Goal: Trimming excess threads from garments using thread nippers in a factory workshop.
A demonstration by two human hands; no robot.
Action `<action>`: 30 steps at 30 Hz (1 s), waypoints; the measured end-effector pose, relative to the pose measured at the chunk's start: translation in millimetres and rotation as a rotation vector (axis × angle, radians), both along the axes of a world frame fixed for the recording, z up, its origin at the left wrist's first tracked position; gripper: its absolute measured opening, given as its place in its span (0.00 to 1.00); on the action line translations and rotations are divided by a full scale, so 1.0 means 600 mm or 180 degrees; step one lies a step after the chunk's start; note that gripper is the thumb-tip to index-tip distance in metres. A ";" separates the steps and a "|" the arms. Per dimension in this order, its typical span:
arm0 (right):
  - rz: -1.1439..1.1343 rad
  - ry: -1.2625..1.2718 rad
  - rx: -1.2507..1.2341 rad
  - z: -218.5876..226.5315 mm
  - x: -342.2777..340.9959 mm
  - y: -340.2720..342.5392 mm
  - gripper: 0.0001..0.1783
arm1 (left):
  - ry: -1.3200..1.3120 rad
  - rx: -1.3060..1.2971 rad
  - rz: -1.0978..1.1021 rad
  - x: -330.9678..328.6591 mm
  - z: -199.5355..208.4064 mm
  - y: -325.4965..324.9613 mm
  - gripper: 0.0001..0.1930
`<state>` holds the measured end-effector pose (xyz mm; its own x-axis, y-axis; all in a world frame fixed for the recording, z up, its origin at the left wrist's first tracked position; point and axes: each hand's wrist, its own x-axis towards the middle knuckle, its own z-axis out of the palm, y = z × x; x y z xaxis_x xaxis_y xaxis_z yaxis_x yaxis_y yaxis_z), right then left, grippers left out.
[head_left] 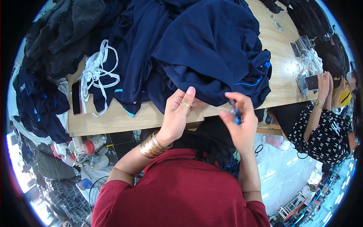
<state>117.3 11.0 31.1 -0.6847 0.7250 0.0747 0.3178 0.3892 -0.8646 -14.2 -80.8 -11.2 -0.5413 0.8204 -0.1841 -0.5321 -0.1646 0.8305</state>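
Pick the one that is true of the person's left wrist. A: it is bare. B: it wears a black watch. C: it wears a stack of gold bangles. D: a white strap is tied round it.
C: a stack of gold bangles circles the wrist below the left hand, which rests on the navy garment.

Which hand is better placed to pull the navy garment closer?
Probably the left hand: it already rests on the navy garment at the table edge, while the right hand pinches a small blue tool.

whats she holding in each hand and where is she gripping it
The right hand pinches a small blue tool between thumb and fingertips; which part cannot be told. The left hand holds nothing, its fingers resting on the navy garment at its edge.
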 end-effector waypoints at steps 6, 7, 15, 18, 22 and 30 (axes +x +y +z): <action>-0.0316 0.0353 -0.0831 -0.031 -0.003 0.013 0.11 | -0.1115 0.0210 -0.0354 -0.008 0.013 0.010 0.16; -0.0321 0.0356 -0.0833 -0.036 -0.002 0.012 0.11 | -0.1280 0.0187 -0.0375 -0.008 0.012 0.011 0.17; -0.0321 0.0391 0.0307 -0.040 0.005 -0.002 0.09 | -0.0959 -0.0270 -0.0653 0.003 0.003 0.014 0.14; -0.0295 0.0131 0.0315 -0.038 0.016 0.004 0.11 | -0.0493 -0.0363 -0.0531 0.007 0.005 0.017 0.10; -0.0380 0.0171 0.0195 -0.015 0.015 0.000 0.16 | -0.0105 -0.0392 -0.0351 0.013 0.005 0.013 0.07; -0.0210 -0.0056 0.0846 -0.013 0.021 0.007 0.15 | 0.0187 -0.0356 -0.0278 0.013 0.007 0.014 0.05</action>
